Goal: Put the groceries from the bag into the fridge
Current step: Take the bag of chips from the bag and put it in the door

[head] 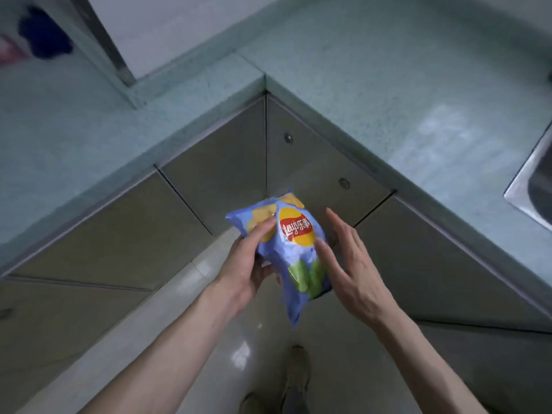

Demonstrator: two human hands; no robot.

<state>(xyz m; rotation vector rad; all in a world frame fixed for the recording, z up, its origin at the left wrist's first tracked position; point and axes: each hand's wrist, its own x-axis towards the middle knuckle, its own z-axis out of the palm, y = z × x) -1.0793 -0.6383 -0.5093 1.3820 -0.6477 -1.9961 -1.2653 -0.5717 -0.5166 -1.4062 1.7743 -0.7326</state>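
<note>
left hand (254, 258) grips chip bag (291, 249); right hand (355, 264) open, thumb touching bag's right side

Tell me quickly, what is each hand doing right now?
Left hand: closed on the blue chip bag, holding it.
Right hand: open, fingers spread, thumb touching the bag, not gripping.

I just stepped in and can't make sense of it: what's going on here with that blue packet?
A person stands in a kitchen corner holding a blue bag of crisps over the floor. The left hand grips it from the side; the right hand is open, thumb touching its front. No fridge or grocery bag shows. The countertop wraps the corner, a steel sink at right.
</note>
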